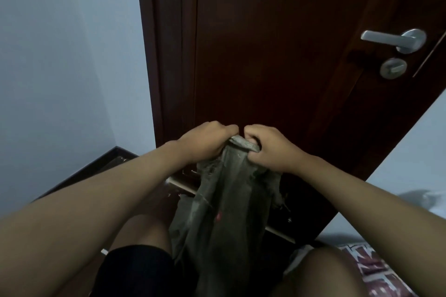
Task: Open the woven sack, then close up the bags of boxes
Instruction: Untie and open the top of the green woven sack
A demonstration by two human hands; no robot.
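Fingers of the left hand [207,141] and right hand [268,146] clench the bunched mouth of the woven sack [224,212], which hangs below them between the knees. Frayed fabric beneath the knuckles may tear under sideways pull. Beyond stands a dark wooden door [265,43].

Both arms reach forward, left hand [207,142] and right hand [268,146] clenched, knuckles nearly touching.
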